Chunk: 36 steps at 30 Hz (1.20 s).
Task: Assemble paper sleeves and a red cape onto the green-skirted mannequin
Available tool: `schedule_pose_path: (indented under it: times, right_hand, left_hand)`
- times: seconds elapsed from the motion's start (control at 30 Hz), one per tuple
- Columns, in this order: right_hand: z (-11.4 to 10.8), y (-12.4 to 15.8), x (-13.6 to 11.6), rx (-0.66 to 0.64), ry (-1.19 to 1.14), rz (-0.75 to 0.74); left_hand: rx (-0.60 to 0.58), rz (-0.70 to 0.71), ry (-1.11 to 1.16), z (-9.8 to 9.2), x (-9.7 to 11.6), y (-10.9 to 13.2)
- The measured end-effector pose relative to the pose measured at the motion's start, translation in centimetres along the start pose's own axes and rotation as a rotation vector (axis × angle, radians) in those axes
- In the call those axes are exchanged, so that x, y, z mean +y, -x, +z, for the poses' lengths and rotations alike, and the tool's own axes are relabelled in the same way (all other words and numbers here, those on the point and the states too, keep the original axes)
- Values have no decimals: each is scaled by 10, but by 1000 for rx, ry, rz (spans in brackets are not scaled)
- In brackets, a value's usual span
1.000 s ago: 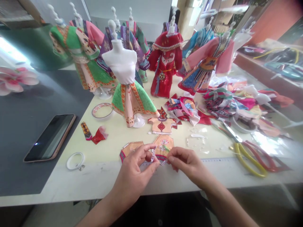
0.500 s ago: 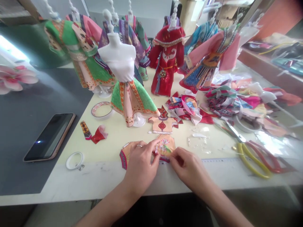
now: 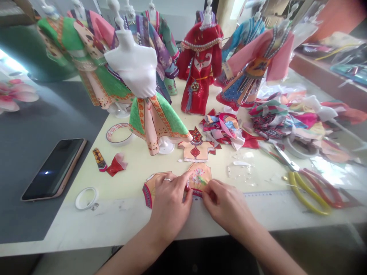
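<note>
My left hand (image 3: 170, 202) lies on a small printed paper garment piece (image 3: 200, 177) at the table's front edge, fingertips pressed to its left side, a ring on one finger. My right hand (image 3: 226, 206) pinches the lower edge of the same piece, fingers together. A second cut paper piece (image 3: 149, 184) peeks out under my left hand. Beyond them lies a paper jacket with red trim (image 3: 196, 149). A white doll torso (image 3: 134, 68) on a stand wears a green and orange paper skirt (image 3: 156, 122).
Several dressed doll mannequins stand at the back, one in red (image 3: 200, 65). Fabric and paper scraps (image 3: 272, 118) pile at the right. Yellow and red scissors (image 3: 309, 187), tape rolls (image 3: 117, 133) (image 3: 85, 198), a phone (image 3: 54, 168) on the dark mat, a ruler edge (image 3: 258, 194).
My hands held a thin clear strip lifted above the paper piece; both have come down onto the piece and press along its lower edge. The view shifted slightly closer.
</note>
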State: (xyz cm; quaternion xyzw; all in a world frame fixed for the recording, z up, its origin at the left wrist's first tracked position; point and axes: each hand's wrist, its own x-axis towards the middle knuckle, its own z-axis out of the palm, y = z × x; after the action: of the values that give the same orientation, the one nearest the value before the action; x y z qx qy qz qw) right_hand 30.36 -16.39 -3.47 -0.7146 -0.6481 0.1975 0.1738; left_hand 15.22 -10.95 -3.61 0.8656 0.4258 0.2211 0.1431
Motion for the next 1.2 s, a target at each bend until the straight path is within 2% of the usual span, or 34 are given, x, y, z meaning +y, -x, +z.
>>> schedule_pose_path:
  times: [0.47, 1.2]
  right_hand:
    - [-2, -3, -1, -54, 8, 24]
    - [-4, -6, 0, -109, -6, 34]
  left_hand:
    - [50, 27, 25, 1, -2, 1]
    - [26, 12, 52, 3, -3, 0]
